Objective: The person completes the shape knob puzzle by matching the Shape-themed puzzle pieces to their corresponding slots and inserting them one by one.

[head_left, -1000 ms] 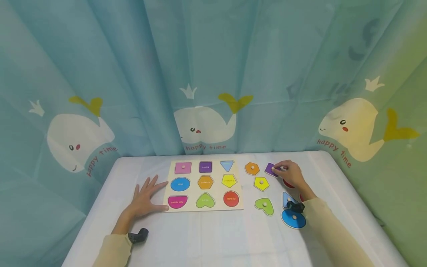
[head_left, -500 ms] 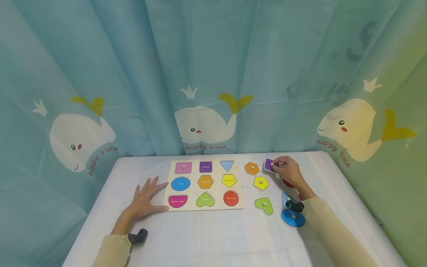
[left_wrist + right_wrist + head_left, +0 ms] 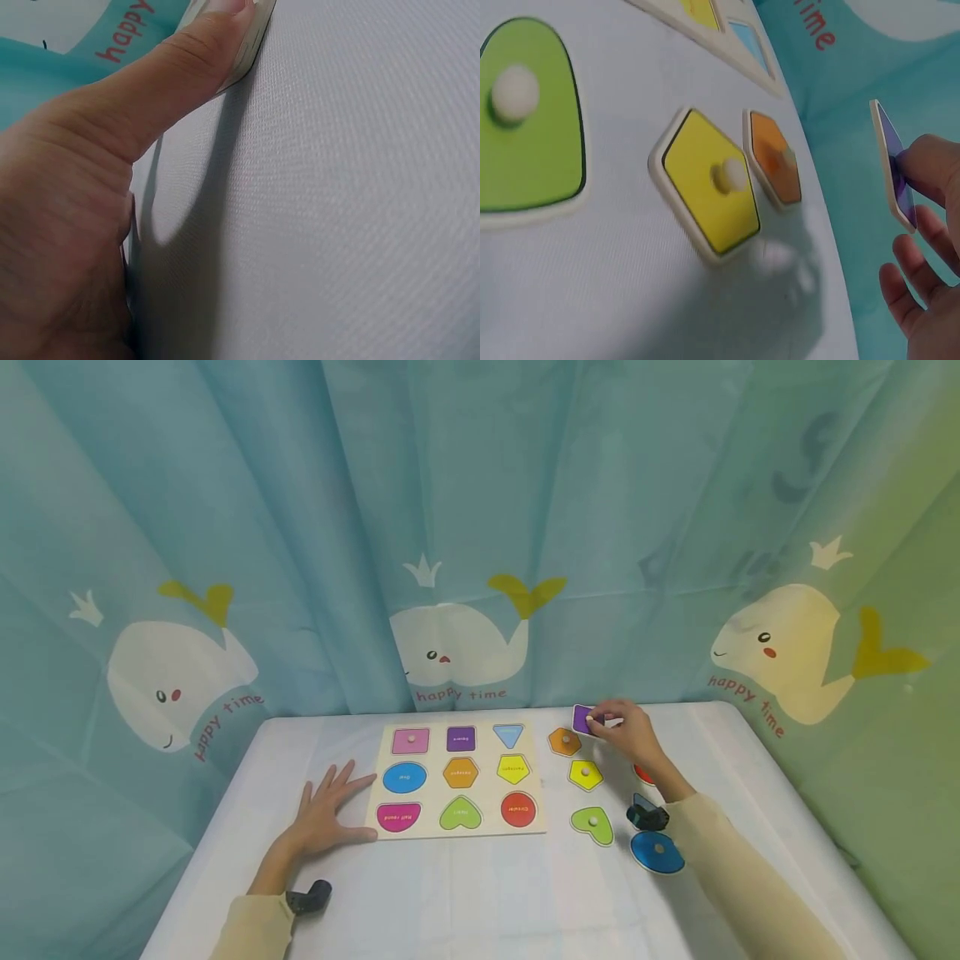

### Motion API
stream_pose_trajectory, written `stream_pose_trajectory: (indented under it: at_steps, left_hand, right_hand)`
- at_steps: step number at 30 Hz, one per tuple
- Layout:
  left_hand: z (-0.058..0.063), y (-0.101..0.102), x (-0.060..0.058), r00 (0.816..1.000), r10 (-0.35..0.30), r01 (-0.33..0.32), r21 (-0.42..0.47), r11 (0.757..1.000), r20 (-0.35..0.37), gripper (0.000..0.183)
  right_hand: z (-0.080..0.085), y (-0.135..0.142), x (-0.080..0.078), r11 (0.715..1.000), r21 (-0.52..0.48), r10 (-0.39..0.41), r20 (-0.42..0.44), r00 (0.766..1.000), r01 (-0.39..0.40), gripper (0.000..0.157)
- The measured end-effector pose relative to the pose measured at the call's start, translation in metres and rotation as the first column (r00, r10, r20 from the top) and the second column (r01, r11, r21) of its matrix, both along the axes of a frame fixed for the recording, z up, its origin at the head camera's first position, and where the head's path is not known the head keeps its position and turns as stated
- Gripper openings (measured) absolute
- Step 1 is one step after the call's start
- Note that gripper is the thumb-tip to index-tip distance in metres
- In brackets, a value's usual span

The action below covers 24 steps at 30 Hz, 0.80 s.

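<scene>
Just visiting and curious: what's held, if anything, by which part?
The right hand holds the flat purple square piece by its pale knob; the left hand holds nothing.

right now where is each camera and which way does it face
Head: on the head, facing forward and down at the board; left hand, right hand, sleeves show.
Left wrist: on that wrist, facing table and board; left hand shows.
Right wrist: on that wrist, facing the yellow piece; right hand shows, holding the purple piece.
Head and right wrist share both pieces.
</scene>
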<state>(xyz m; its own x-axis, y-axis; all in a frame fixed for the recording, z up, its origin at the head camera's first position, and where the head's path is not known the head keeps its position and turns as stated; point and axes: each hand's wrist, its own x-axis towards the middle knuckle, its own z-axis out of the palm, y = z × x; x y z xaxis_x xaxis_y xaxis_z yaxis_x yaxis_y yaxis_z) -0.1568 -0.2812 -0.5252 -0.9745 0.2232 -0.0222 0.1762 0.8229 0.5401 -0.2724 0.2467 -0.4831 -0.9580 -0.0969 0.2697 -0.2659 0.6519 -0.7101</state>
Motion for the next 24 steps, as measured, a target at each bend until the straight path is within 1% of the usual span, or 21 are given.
stream_pose_trajectory:
  at_steps: [2,5,10,15,20,24]
  left_hand:
    - [-0.001,0.000,0.000,1.000,0.000,0.000,0.001,1.000,-0.002,0.096]
    - [-0.002,-0.001,0.000,1.000,0.000,0.000,0.004,1.000,-0.004,0.096]
    - [-0.002,-0.001,0.000,1.000,0.006,-0.006,0.000,1.000,-0.003,0.096]
    - [0.000,-0.002,0.001,1.000,0.014,-0.014,0.000,1.000,0.001,0.096]
    - [-0.001,-0.001,0.001,1.000,0.011,-0.010,0.002,1.000,-0.004,0.096]
    - [-0.003,-0.001,0.000,1.000,0.003,-0.003,0.001,1.000,-0.014,0.095]
  right_hand:
    - [0.001,-0.004,-0.001,1.000,-0.011,0.007,0.004,1.000,-0.007,0.014]
    - [0.003,-0.013,-0.002,1.000,-0.031,0.001,0.036,0.999,0.000,0.016]
    - [0.006,-0.034,-0.006,1.000,-0.027,-0.003,0.085,0.996,0.005,0.018]
    - [0.005,-0.058,-0.011,0.998,-0.064,0.028,0.121,0.992,-0.020,0.016]
    - [0.002,-0.082,-0.015,0.996,-0.058,0.071,0.110,0.991,-0.065,0.016]
    - [0.000,-0.101,-0.017,0.994,-0.063,0.091,0.109,0.990,-0.084,0.017]
